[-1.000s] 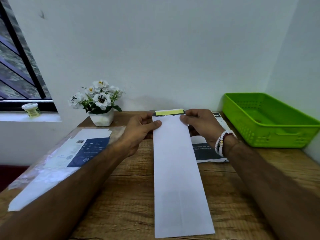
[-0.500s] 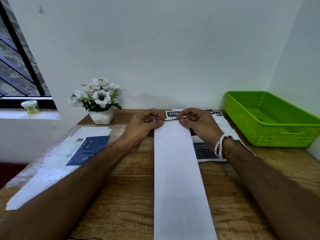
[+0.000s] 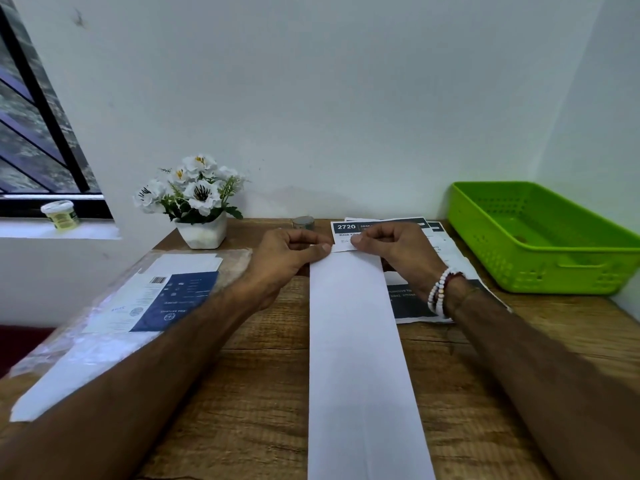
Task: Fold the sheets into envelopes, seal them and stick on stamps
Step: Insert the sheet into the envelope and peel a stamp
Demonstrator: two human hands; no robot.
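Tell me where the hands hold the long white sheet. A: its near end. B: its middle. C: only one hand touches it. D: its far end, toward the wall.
D: the left hand and right hand both pinch the white sheet at its far end, near the wall.

Potted white flowers [image 3: 194, 199] at the wall, green basket [image 3: 554, 271] right, jar [image 3: 59, 214] on windowsill [image 3: 31, 233]
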